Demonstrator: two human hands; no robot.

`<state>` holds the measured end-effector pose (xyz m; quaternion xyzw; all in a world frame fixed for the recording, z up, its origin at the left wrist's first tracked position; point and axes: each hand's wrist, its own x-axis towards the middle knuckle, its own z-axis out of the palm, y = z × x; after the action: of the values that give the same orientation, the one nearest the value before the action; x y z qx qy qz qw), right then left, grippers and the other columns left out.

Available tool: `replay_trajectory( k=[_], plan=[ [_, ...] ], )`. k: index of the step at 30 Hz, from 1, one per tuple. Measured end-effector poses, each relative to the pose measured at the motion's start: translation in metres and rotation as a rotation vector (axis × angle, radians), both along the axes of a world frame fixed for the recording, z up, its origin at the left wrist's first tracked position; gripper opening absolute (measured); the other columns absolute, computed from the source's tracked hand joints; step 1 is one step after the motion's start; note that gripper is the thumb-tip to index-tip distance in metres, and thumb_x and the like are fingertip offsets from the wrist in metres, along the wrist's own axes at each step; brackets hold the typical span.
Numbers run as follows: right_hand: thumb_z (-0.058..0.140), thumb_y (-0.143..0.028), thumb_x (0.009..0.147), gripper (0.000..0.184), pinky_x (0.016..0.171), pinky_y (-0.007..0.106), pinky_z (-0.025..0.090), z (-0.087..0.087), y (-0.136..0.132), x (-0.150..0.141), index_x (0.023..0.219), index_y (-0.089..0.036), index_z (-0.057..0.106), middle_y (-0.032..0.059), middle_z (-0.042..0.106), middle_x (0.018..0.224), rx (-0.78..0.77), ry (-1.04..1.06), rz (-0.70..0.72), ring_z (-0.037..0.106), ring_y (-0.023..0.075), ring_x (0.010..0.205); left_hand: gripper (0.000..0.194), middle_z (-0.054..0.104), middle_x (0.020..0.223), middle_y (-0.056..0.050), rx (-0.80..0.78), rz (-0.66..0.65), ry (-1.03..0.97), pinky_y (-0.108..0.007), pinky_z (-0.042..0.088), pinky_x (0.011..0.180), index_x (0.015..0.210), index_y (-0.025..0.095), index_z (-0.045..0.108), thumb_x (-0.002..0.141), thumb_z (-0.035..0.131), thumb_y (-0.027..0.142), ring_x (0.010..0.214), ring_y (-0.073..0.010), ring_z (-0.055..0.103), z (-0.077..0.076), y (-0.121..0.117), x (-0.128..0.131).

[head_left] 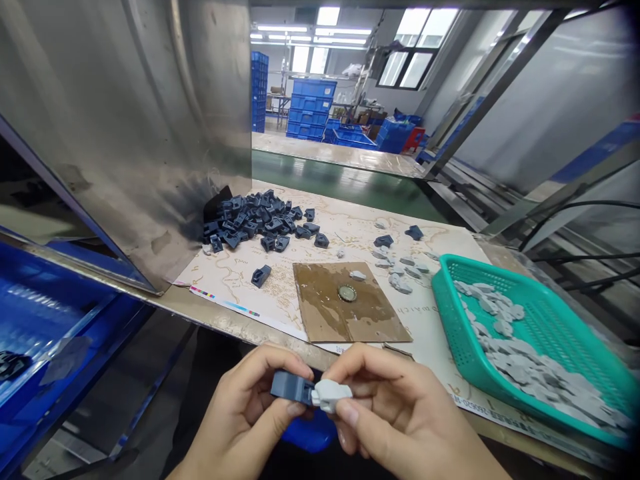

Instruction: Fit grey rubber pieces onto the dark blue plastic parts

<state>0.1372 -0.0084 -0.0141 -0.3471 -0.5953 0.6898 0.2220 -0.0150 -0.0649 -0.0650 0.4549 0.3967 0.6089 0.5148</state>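
Observation:
Between thumb and fingers, my left hand grips a dark blue plastic part. My right hand pinches a light grey plastic part. The two parts meet end to end in front of the table edge; how deep one sits in the other I cannot tell. Just beyond my hands lies a wet-stained cardboard square bearing a small round metal cap and one grey piece. A single dark blue part rests left of the cardboard.
A heap of dark blue parts lies against a metal panel at the left. Loose grey pieces are scattered right of the cardboard. A green basket of grey pieces stands at the right. Behind the table runs a green belt.

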Motion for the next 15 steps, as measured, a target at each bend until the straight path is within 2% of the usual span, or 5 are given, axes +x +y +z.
replay_trajectory(
  k=[4, 9, 13, 15],
  plan=[
    [0.06, -0.028, 0.077, 0.014, 0.047, 0.018, 0.035, -0.003, -0.005, -0.002, 0.076, -0.016, 0.054, -0.0017, 0.05, 0.059, 0.047, -0.06, -0.041, 0.045, 0.0079, 0.05, 0.027, 0.057, 0.092, -0.001, 0.151, 0.064, 0.158, -0.019, 0.051, 0.072, 0.093, 0.026, 0.058, 0.077, 0.054, 0.005, 0.086, -0.0126, 0.06, -0.005, 0.001, -0.001],
    [0.055, -0.025, 0.075, 0.009, 0.047, 0.02, 0.035, -0.009, -0.007, -0.001, 0.075, -0.016, 0.053, -0.0009, 0.05, 0.06, 0.182, -0.149, -0.023, 0.044, 0.0095, 0.051, 0.042, 0.056, 0.096, -0.002, 0.298, 0.15, 0.297, -0.028, 0.054, 0.075, 0.095, 0.024, 0.056, 0.07, 0.051, -0.008, 0.088, -0.0176, 0.062, -0.015, 0.0, -0.003],
    [0.056, -0.022, 0.075, 0.005, 0.044, 0.017, 0.034, -0.01, -0.005, -0.002, 0.074, -0.016, 0.055, -0.0019, 0.051, 0.058, 0.252, -0.183, 0.003, 0.045, 0.0082, 0.049, 0.044, 0.059, 0.097, -0.005, 0.414, 0.206, 0.437, -0.031, 0.055, 0.075, 0.097, 0.022, 0.057, 0.067, 0.053, -0.009, 0.089, -0.0195, 0.062, -0.017, 0.002, -0.007],
    [0.055, -0.022, 0.077, 0.006, 0.044, 0.016, 0.037, -0.01, -0.005, -0.003, 0.079, -0.017, 0.057, -0.0029, 0.051, 0.054, 0.217, -0.17, -0.011, 0.048, 0.008, 0.046, 0.041, 0.06, 0.097, -0.006, 0.463, 0.233, 0.501, -0.031, 0.055, 0.074, 0.097, 0.02, 0.057, 0.068, 0.055, -0.008, 0.089, -0.0196, 0.062, -0.017, 0.004, -0.008]
  ],
)
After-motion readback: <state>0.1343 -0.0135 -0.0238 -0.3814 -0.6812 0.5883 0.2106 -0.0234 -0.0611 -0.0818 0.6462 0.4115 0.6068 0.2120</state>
